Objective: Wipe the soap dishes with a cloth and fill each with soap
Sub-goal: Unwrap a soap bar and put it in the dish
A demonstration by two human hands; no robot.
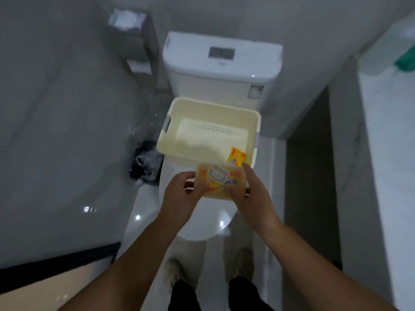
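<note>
Left hand (179,196), right hand (249,194) both grip soap dish (219,178), seemingly soap-filled, just beside basket (202,106) near rim.

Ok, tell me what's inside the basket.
One yellow soap packet lies in the near right corner of the basket, on its perforated floor. The held soap dish hides the packet's near end and the floor's near strip.

Soap dish (219,182): translucent orange-yellow, grey cat-face emblem on lid, red and purple print showing through.
Soap bar (237,156): yellow-orange wrapper, red and white print.
Basket (208,104): cream, rows of small perforations across floor, pale lilac-grey handles.
Toilet (220,70): white; flush plate (221,52) grey.
Bin bag (147,163): black, glossy.
Trousers (185,295): black.
Shoes (173,274): grey-beige.
</note>
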